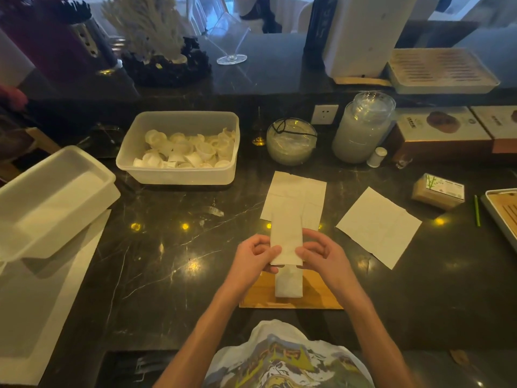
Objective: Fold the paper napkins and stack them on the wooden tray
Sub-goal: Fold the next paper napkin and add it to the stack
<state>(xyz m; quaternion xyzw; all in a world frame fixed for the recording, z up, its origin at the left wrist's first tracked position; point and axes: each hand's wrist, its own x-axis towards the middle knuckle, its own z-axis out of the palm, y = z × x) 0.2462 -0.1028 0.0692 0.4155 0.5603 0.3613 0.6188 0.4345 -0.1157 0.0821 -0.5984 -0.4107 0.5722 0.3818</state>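
I hold a folded narrow paper napkin (pixel 286 233) above the counter. My left hand (pixel 256 254) pinches its near left corner and my right hand (pixel 319 254) pinches its near right corner. Below my hands lies the wooden tray (pixel 263 295) with a folded napkin (pixel 288 284) on it. An unfolded napkin (pixel 296 191) lies flat just beyond the held one. Another unfolded napkin (pixel 379 226) lies flat to the right.
A clear plastic tub (pixel 179 175) of white paper cups stands at the back left. White trays (pixel 53 197) sit at the left edge. A glass bowl (pixel 291 141), a big jar (pixel 361 130), a napkin pack (pixel 437 190) and another tray (pixel 500 217) stand to the right.
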